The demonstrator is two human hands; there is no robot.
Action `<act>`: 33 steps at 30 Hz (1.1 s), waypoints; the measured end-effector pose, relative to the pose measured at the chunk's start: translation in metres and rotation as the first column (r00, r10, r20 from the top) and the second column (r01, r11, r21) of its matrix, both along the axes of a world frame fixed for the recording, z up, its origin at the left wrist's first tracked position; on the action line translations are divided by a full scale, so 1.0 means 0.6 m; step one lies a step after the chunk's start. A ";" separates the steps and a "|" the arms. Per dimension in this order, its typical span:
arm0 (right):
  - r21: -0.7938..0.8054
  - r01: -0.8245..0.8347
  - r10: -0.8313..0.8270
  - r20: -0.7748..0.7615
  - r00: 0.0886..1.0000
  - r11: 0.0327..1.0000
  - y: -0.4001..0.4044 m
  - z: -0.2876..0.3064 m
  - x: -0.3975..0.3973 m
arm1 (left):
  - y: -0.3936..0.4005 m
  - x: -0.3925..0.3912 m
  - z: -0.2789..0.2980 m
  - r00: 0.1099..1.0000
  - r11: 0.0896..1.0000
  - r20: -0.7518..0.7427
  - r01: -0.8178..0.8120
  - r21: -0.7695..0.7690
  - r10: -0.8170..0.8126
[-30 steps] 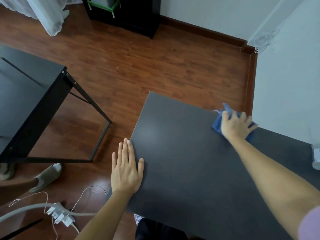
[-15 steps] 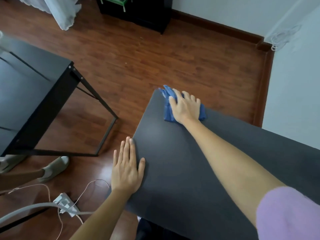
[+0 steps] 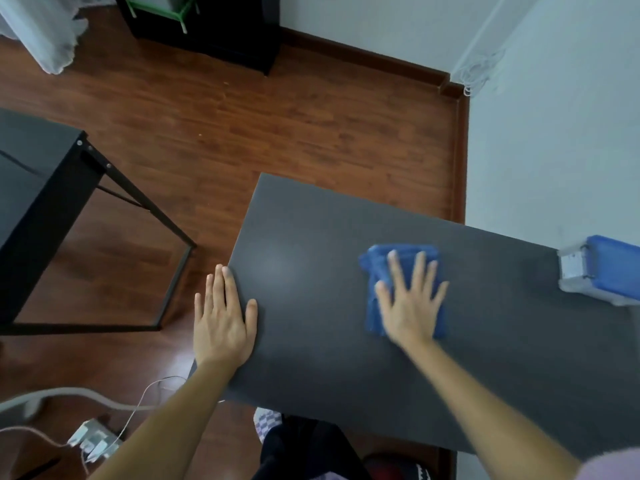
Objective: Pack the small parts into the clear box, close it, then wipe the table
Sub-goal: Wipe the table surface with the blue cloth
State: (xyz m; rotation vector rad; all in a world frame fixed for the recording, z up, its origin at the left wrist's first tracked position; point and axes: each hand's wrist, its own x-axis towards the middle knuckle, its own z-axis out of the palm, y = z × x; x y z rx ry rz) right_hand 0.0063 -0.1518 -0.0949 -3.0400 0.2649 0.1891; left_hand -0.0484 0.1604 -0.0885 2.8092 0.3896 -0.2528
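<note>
Since the earlier frames, the right hand (image 3: 410, 299) and the blue cloth (image 3: 401, 285) beneath it have moved from the table's far left corner to the middle of the dark table (image 3: 311, 341), and the clear box (image 3: 602, 268) with a blue lid has come into view at the right edge. Nearest the viewer, both bare forearms reach forward over the table's near edge. Left hand (image 3: 223, 317): palm down and flat, fingers extended and close together, lying across the table's left edge, holding nothing. Right hand: palm down with fingers spread, pressed flat on the cloth; both are motion-blurred. Clear box: lid on, standing on the table near its far right, well apart from the cloth. Beyond the table lie a wooden floor (image 3: 277, 133) and a second dark table (image 3: 38, 188) at far left.
</note>
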 end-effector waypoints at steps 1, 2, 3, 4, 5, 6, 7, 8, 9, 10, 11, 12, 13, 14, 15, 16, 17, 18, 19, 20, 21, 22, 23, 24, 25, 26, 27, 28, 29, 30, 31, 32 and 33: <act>-0.011 -0.100 0.100 -0.016 0.995 0.995 0.004 -0.003 -0.050 | -0.001 -0.001 0.002 1.000 1.000 -0.004 0.005 0.001 -0.005; -0.018 -0.175 0.174 -0.033 0.984 0.984 -0.006 -0.006 -0.090 | -0.002 -0.001 0.003 1.000 1.000 -0.003 0.008 0.005 -0.008; -0.024 -0.202 0.200 -0.051 0.978 0.979 -0.028 -0.006 -0.116 | -0.002 -0.001 0.003 1.000 1.000 0.004 0.007 0.008 -0.007; -0.019 -0.161 0.160 -0.064 0.985 0.987 -0.056 -0.002 -0.123 | -0.001 -0.001 0.003 1.000 1.000 0.008 0.003 0.005 -0.003; -0.020 -0.055 0.054 -0.057 0.997 0.998 -0.087 0.003 -0.114 | -0.001 -0.001 0.004 1.000 1.000 0.007 0.002 0.002 -0.002; -0.007 0.088 -0.088 -0.055 0.995 0.996 -0.116 0.011 -0.093 | -0.001 -0.001 0.005 1.000 1.000 0.006 0.005 0.002 -0.005; 0.012 0.237 -0.236 -0.054 0.970 0.972 -0.141 0.017 -0.060 | -0.002 -0.001 0.004 1.000 1.000 0.008 0.009 0.005 -0.009; 0.051 0.360 -0.357 -0.060 0.932 0.932 -0.159 0.022 -0.015 | -0.003 -0.001 0.003 1.000 1.000 0.011 0.009 0.009 -0.009; 0.093 0.434 -0.429 -0.062 0.901 0.896 -0.162 0.027 0.034 | -0.002 -0.001 0.002 1.000 1.000 0.013 0.004 0.008 -0.004; 0.123 0.458 -0.454 -0.060 0.889 0.880 -0.149 0.029 0.083 | -0.001 -0.001 0.001 1.000 1.000 0.014 -0.002 0.004 0.002; 0.134 0.435 -0.431 -0.054 0.901 0.891 -0.121 0.028 0.124 | -0.001 -0.002 0.000 1.000 1.000 0.014 -0.004 0.003 0.004; 0.128 0.371 -0.366 -0.055 0.929 0.920 -0.079 0.024 0.152 | 0.000 -0.002 -0.002 1.000 1.000 0.013 -0.002 0.006 0.002; 0.113 0.276 -0.272 -0.052 0.961 0.954 -0.027 0.018 0.167 | 0.000 -0.003 -0.003 1.000 1.000 0.010 0.002 0.006 -0.002; 0.093 0.168 -0.164 -0.048 0.985 0.981 0.031 0.011 0.167 | 0.001 -0.003 -0.004 1.000 1.000 0.009 0.006 0.001 -0.006; 0.078 0.058 -0.054 -0.045 0.997 0.995 0.089 0.008 0.154 | 0.002 -0.003 -0.004 1.000 1.000 0.009 0.009 -0.007 -0.009; 0.067 -0.047 0.049 -0.042 0.998 0.997 0.139 0.007 0.126 | 0.004 -0.005 -0.004 1.000 1.000 0.007 0.016 -0.017 -0.016; 0.058 -0.148 0.150 -0.030 0.988 0.987 0.177 0.007 0.087 | 0.007 -0.008 -0.003 1.000 0.999 0.004 0.026 -0.029 -0.025; 0.055 -0.244 0.245 -0.013 0.969 0.968 0.201 0.007 0.039 | 0.011 -0.014 -0.003 0.999 0.998 0.002 0.036 -0.043 -0.036; 0.054 -0.331 0.331 0.005 0.944 0.942 0.209 0.006 -0.013 | 0.017 -0.024 -0.003 0.999 0.998 0.004 0.043 -0.055 -0.043; 0.050 -0.406 0.406 0.012 0.914 0.912 0.201 0.006 -0.061 | 0.023 -0.036 -0.004 0.999 0.997 0.004 0.046 -0.066 -0.046; 0.045 -0.458 0.458 0.010 0.889 0.888 0.181 0.005 -0.100 | 0.029 -0.052 -0.004 0.999 0.996 0.004 0.048 -0.071 -0.048; 0.041 -0.478 0.479 -0.010 0.878 0.878 0.153 0.002 -0.128 | 0.034 -0.069 -0.005 0.999 0.996 0.004 0.049 -0.073 -0.049; 0.038 -0.465 0.467 -0.044 0.883 0.884 0.124 0.003 -0.145 | 0.037 -0.084 -0.006 0.999 0.996 0.004 0.047 -0.074 -0.047; 0.035 -0.424 0.426 -0.073 0.902 0.905 0.097 0.007 -0.145 | 0.039 -0.095 -0.008 0.999 0.996 0.001 0.041 -0.074 -0.041; 0.032 -0.355 0.356 -0.089 0.930 0.934 0.074 0.011 -0.132 | 0.040 -0.102 -0.008 0.999 0.996 -0.001 0.033 -0.078 -0.033; 0.033 -0.271 0.273 -0.098 0.957 0.962 0.059 0.014 -0.105 | 0.039 -0.106 -0.009 1.000 0.996 -0.002 0.027 -0.081 -0.028; 0.036 -0.180 0.182 -0.103 0.978 0.983 0.056 0.019 -0.068 | 0.038 -0.107 -0.009 1.000 0.996 0.001 0.025 -0.083 -0.025; 0.052 -0.085 0.090 -0.104 0.991 0.995 0.063 0.023 -0.025 | 0.037 -0.106 -0.009 1.000 0.996 0.005 0.028 -0.083 -0.027; 0.080 0.003 0.005 -0.098 0.995 0.997 0.083 0.027 0.019 | 0.037 -0.106 -0.009 0.999 0.996 0.009 0.033 -0.083 -0.032; 0.104 0.065 -0.055 -0.089 0.994 0.992 0.113 0.029 0.059 | 0.038 -0.106 -0.010 0.999 0.996 0.014 0.037 -0.085 -0.036; 0.114 0.081 -0.071 -0.082 0.994 0.990 0.152 0.028 0.088 | 0.039 -0.106 -0.012 0.999 0.996 0.018 0.040 -0.085 -0.039; 0.112 0.055 -0.047 -0.073 0.996 0.992 0.195 0.023 0.102 | 0.040 -0.106 -0.013 0.999 0.996 0.024 0.043 -0.084 -0.041; 0.109 0.001 0.005 -0.056 0.998 0.994 0.238 0.016 0.101 | 0.041 -0.106 -0.014 0.999 0.995 0.031 0.044 -0.086 -0.042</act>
